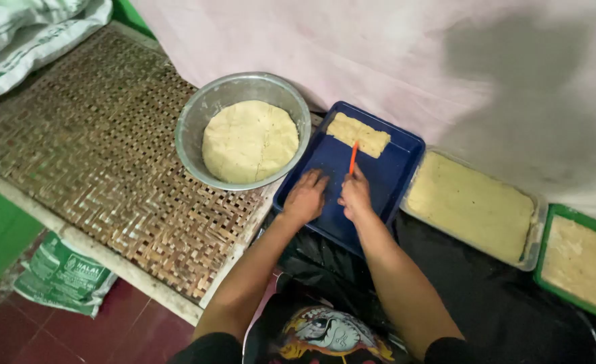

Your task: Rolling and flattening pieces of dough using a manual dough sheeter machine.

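**Orange tool at the dough strip in the blue tray**

The orange tool (353,157) slants at frame centre, its tip touching the pale dough strip (359,134) in the blue tray (395,176). The right hand (356,194) pinches its lower end. The left hand (306,196) presses flat, fingers spread, just left. A metal bowl (200,118) of dough sits further left.

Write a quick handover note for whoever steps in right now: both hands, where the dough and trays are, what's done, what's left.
Left hand: flat on the blue tray, holding nothing.
Right hand: grips an orange tool, tip at the dough strip in the tray's far end.
Metal bowl on the woven mat holds a round dough mass.
Done: clear tray and green tray look filled.
Left: most of the blue tray is bare.
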